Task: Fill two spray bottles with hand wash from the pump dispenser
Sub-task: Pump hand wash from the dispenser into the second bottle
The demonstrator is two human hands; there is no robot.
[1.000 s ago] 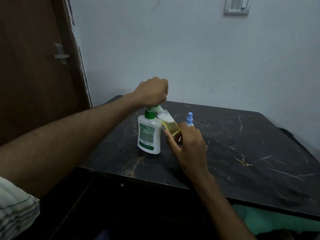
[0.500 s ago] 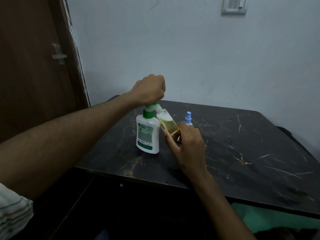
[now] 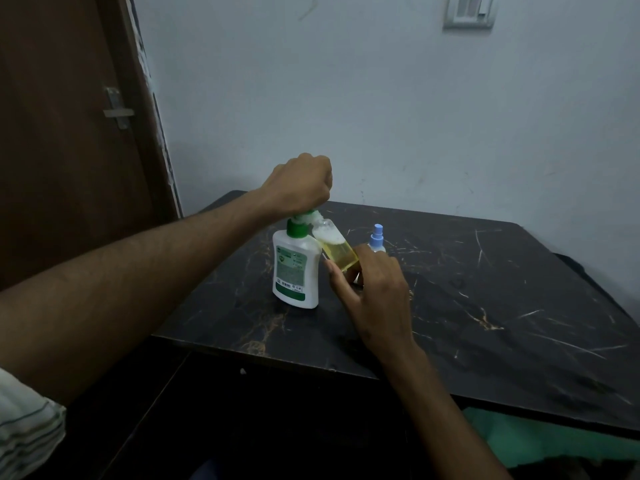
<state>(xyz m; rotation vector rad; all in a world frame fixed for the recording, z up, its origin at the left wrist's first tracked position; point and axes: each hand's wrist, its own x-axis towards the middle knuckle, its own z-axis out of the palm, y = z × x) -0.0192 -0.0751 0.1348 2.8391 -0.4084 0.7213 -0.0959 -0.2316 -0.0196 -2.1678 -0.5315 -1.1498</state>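
A white pump dispenser [image 3: 295, 268] with a green collar stands on the black marble table [image 3: 485, 306]. My left hand [image 3: 299, 187] is a fist on top of its pump head, pressing it. My right hand [image 3: 372, 292] grips a small clear spray bottle [image 3: 337, 247], uncapped and tilted, its mouth up against the pump's nozzle. Yellow liquid fills its lower part, with white foam above. A second spray bottle with a blue spray top [image 3: 376, 237] stands just behind my right hand, its body mostly hidden.
A brown door [image 3: 69, 150] with a metal latch stands at the left, beside a pale wall [image 3: 381, 98]. A switch plate [image 3: 469, 10] is high on the wall. Something green [image 3: 540, 441] lies below the table's front right edge.
My left fist has stayed on the pump head and my right hand has kept the tilted bottle at the nozzle. Only the camera view has shifted slightly.
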